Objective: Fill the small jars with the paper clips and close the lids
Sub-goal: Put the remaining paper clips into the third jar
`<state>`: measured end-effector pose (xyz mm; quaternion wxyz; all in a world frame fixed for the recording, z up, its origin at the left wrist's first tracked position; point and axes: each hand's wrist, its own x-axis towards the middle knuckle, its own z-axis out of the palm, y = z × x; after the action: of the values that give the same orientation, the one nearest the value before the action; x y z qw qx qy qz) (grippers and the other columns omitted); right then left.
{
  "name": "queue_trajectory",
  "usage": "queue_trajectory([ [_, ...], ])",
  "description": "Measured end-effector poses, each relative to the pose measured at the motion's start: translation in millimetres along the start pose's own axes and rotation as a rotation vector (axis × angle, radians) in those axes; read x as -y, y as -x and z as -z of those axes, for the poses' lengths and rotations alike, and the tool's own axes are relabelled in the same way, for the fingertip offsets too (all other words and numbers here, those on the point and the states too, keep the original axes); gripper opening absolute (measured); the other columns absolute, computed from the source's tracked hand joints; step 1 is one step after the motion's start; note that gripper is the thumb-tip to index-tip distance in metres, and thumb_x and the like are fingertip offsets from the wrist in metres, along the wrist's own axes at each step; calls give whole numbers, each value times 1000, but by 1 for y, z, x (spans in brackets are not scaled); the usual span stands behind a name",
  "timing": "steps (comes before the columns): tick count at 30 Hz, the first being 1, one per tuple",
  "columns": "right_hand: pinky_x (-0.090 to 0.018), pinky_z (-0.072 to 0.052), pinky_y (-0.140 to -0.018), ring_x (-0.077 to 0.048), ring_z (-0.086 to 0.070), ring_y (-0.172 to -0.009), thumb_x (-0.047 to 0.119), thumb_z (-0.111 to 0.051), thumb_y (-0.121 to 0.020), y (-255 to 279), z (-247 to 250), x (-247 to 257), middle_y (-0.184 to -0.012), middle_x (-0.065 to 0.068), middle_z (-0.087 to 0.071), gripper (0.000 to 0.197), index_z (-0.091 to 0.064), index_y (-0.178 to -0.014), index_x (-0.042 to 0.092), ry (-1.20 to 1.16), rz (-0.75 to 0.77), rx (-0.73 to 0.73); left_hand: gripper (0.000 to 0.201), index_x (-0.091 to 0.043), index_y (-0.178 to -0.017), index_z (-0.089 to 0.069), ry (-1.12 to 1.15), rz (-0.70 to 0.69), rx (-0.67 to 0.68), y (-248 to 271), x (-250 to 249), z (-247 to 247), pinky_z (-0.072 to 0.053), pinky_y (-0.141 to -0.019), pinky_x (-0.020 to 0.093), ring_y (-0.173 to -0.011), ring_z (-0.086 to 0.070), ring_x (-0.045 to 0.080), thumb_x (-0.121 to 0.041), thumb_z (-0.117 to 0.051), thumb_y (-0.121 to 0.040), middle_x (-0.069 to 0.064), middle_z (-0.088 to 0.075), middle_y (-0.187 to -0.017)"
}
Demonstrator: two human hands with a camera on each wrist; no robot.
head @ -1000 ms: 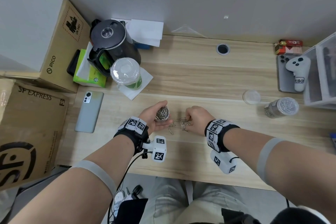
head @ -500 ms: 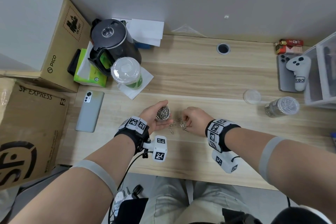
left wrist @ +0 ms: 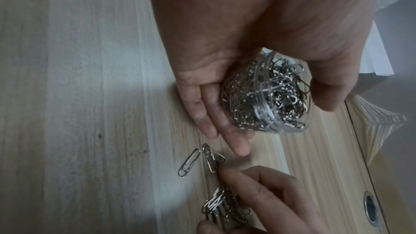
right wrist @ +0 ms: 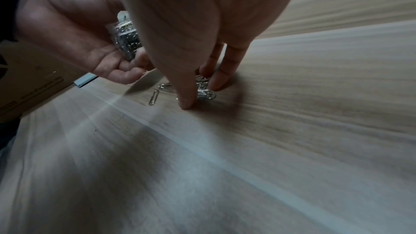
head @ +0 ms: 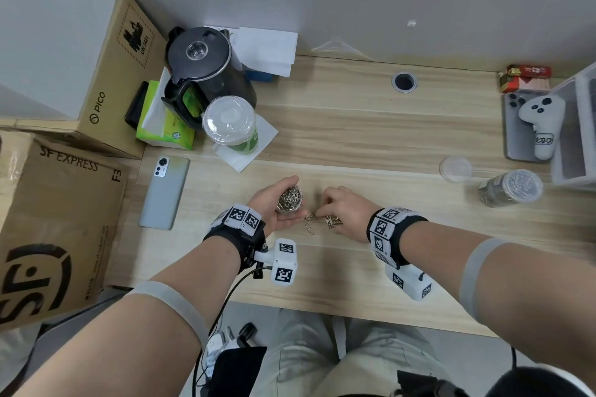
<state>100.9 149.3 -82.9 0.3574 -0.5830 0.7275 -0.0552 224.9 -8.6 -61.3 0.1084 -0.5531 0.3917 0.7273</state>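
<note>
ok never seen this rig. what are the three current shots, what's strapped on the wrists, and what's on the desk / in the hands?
No robot here: a person works bare-handed, wearing a head camera and one camera on each wrist. The wide shot looks down from the head; the two close-ups look along each hand. The left hand holds a small clear jar, lid off, nearly full of paper clips. The right hand gathers loose paper clips on the wooden desk. Far right stand a second filled jar and a loose clear lid.
</note>
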Motion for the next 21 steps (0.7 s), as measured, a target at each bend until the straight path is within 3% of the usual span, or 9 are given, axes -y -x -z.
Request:
queue_trajectory([
  [4,-31,-37,-96,-25,-47,-107,13,-69,-84,-1,-1,-4,-111,-6,-53,32,-70,-115,20,-70,13,-30,35,-11,-97,-63,-7,17,4,-1,3,1,-59,-88,42,-84,-70,32,-43,-72,-86,10,-72,-87],
  [8,-29,-39,-90,-27,-52,-102,13,-67,-86,4,-2,-5,-103,-9,-57,15,-74,-99,13,-117,-7,-58,38,-11,-102,-62,-15,22,8,-3,6,2,-59,-88,41,-87,-70,32,-45,-72,-86,10,-72,-90],
  [14,-34,-43,-86,-27,-55,-99,12,-64,-87,7,-3,-2,-101,-9,-59,11,-70,-95,7,-120,-67,-57,39,-13,-104,-62,-34,25,22,-5,7,-1,-61,-78,37,-77,-72,28,-46,-72,-86,9,-72,-88],
  [21,-28,-48,-82,-21,-63,-89,7,-65,-83,7,1,2,-96,-4,-68,11,-72,-91,11,-175,-103,-73,35,-14,-97,-64,-60,20,34,-6,8,-3,-59,-87,38,-79,-72,28,-46,-71,-86,9,-72,-91],
])
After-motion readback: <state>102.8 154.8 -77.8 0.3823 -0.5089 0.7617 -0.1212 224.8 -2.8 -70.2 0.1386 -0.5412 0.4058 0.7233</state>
